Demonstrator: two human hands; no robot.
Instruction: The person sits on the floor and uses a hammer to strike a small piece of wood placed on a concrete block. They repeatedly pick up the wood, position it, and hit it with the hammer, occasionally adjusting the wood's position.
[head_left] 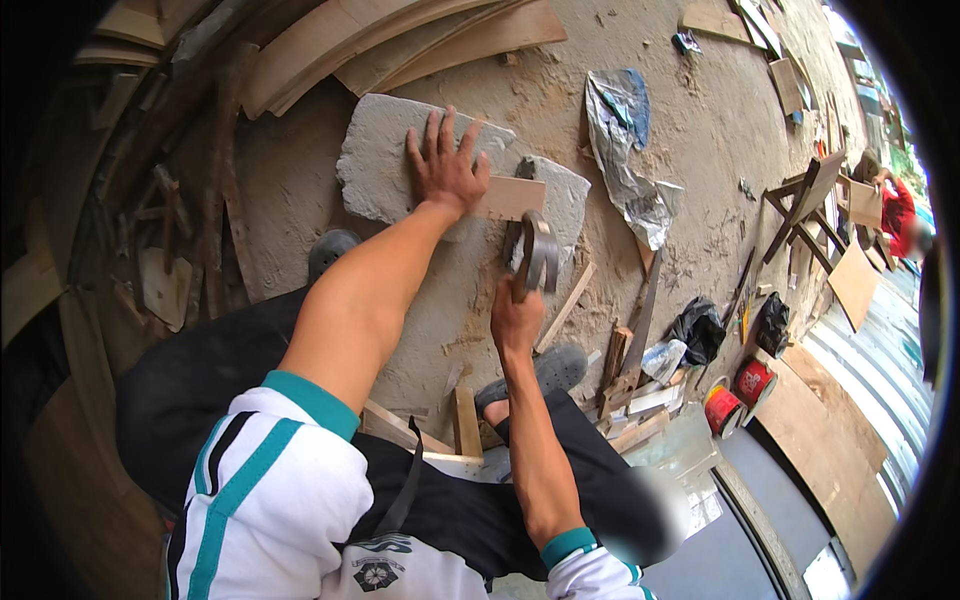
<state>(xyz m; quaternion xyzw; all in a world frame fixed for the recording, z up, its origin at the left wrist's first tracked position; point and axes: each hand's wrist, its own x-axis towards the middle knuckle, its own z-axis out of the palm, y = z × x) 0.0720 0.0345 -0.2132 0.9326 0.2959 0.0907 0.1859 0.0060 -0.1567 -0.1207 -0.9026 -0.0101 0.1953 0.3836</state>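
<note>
My left hand (448,168) lies with its fingers spread on a rough grey concrete block (380,160). Its thumb side rests against a small flat piece of wood (512,198), which reaches across to a second concrete chunk (560,205). Just below that wood, my right hand (518,318) is wrapped around the handle of a hammer. The dark curved head of the hammer (540,255) stands beside the smaller chunk, near the wood's right end. Part of the wood is hidden under my left hand.
Curved wooden boards (470,45) and scrap timber lie at the far left. A crumpled silver sheet (625,150) is to the right, with black plastic bags (697,330) and red cans (724,408) nearer. A person in red (905,218) is beside wooden furniture (808,205) at far right.
</note>
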